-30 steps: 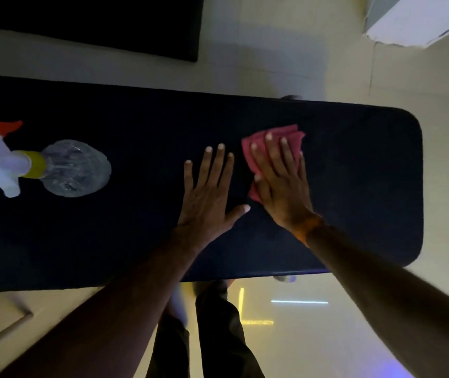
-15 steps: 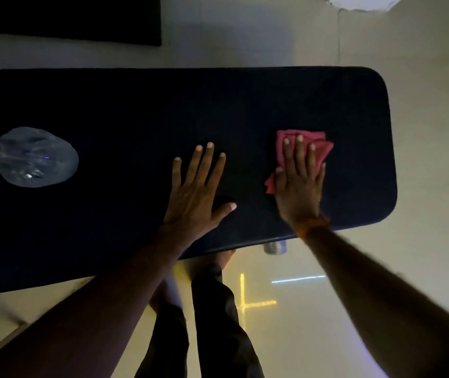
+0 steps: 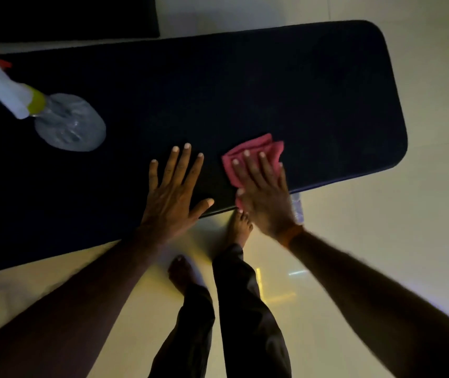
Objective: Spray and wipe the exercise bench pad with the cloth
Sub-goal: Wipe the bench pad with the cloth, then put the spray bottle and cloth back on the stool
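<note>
A long dark bench pad [image 3: 286, 85] runs across the view, its rounded end at the right. My right hand [image 3: 264, 192] lies flat on a crumpled pink cloth [image 3: 256, 150] near the pad's front edge, pressing it onto the pad. Just left of the cloth, my left hand [image 3: 175, 192] rests palm down on the pad with fingers spread and nothing in it. A clear spray bottle [image 3: 68, 124] with a white head and yellow collar stands upright on the pad's left part.
Pale tiled floor [image 3: 408, 227] surrounds the bench. My bare feet [image 3: 241, 226] and dark trouser legs are below the pad's front edge. A dark mat [image 3: 68, 15] lies on the floor beyond the bench at the upper left.
My right hand has slid the cloth back left toward my left hand and nearer the front edge. The view has tilted and the spray bottle's head is back in sight.
</note>
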A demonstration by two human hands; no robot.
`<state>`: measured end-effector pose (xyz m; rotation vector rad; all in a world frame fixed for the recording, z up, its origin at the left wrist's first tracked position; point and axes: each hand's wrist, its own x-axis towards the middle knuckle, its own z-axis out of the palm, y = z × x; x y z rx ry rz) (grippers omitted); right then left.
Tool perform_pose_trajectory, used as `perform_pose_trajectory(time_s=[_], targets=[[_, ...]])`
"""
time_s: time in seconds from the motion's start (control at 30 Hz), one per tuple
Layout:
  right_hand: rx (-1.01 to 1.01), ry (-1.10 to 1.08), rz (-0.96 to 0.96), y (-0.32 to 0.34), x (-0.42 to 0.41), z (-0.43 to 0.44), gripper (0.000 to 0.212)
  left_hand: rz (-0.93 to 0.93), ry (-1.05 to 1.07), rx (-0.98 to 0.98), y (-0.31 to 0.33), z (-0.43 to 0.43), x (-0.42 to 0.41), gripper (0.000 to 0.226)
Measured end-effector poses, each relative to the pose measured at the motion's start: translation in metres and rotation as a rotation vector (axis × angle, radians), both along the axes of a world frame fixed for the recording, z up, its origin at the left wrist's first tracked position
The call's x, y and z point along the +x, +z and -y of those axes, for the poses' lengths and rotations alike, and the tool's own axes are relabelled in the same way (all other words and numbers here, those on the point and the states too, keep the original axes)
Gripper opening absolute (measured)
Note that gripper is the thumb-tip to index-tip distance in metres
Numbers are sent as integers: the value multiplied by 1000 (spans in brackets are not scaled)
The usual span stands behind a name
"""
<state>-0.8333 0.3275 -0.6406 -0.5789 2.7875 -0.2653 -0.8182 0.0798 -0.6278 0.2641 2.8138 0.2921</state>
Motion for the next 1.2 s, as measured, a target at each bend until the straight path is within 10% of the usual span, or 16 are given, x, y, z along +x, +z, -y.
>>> perform_pose_trajectory(time_s=[0.17, 0.33, 0.5, 0.63, 0.8, 0.93, 1.2], targets=[[-67, -451, -8, -1, 5, 48, 58, -20, 56, -1, 2, 40, 35, 91], [-145, 102, -58, -2, 29, 98, 57, -40, 205, -12, 6, 76, 58, 83], [-176, -306, 7, 3, 13, 135, 58, -18, 246, 10, 12, 101, 69, 79], [-191, 180, 2, 7, 27, 144, 58, -27, 331, 60, 16, 101, 72, 79], [-78, 26, 30, 6, -22, 150, 65, -17, 394, 58, 18, 97, 66, 77], [-117, 359, 56, 10, -26, 142, 68, -32, 455, 64, 21, 90, 60, 77], [-280, 31, 219, 34, -57, 174, 53, -125, 868, 318, 56, 97, 14, 94]])
